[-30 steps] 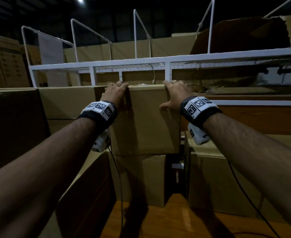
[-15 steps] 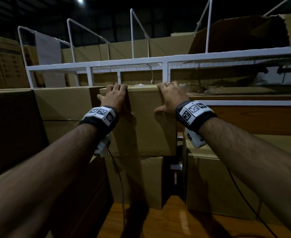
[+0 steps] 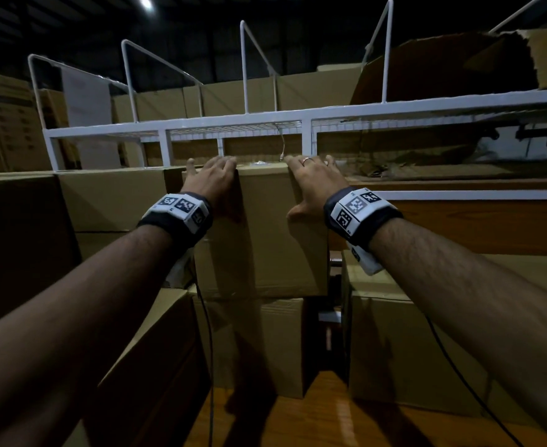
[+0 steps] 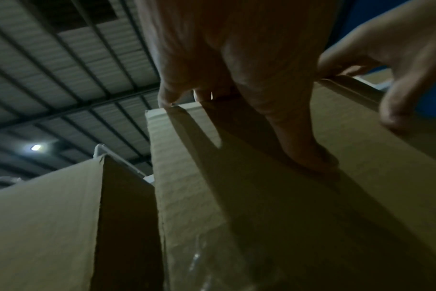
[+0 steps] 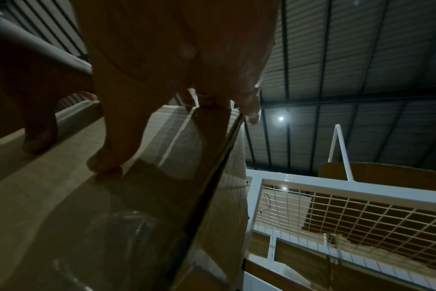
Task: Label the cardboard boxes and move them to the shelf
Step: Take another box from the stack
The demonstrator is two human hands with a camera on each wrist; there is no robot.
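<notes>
Plain brown corrugated cardboard box (image 3: 265,233) standing upright on top of another carton, between stacked cartons on either side, its top edge just below the white wire-mesh metal shelf (image 3: 298,122). Left hand (image 3: 212,180) on the upper left corner, fingers hooked over the top edge, thumb down the front face; right hand (image 3: 314,185) on the upper right corner in the same way, fingers curled over the rim, thumb pressed flat on the front. Grip therefore closed on the box at both top corners, not wide. Likely stiff at edges and corners, softer in the middle of the panels; weight impossible to judge, contents unseen. Glossy clear tape on the front face looks slippery, so better to hold bare cardboard, and probably safer with one hand shifted under a bottom edge before lifting. Fingertips hidden behind the top edge in the head view; top face barely visible; no label discernible anywhere; dim light blurs the wrist views.
</notes>
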